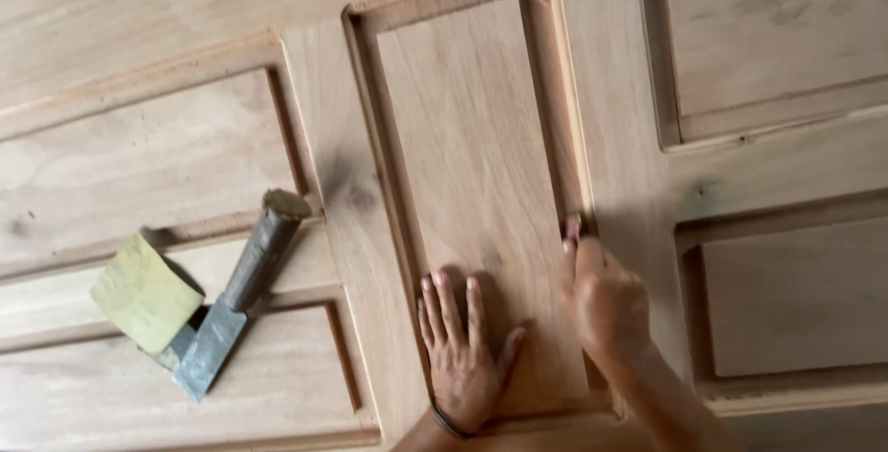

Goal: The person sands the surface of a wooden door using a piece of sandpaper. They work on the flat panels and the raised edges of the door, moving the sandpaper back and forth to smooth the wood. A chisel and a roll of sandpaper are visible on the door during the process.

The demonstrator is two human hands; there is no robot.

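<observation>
We inspect a bare wooden door [610, 137] lying flat, with its upright centre panel [472, 174] as our landmark. The left hand [462, 350] rests flat on the panel's lower end, fingers released and spread, holding nothing. The right hand [606, 304] is clenched at the panel's right-hand groove [555, 110], pressing something small into it; we cannot tell what it grips. Well left of the panel lie a chisel [231, 313] and a folded piece of yellow sandpaper [143, 295], touching each other. We judge the panel face smooth, while the moulding along its top edge looks rough and unfinished.
</observation>
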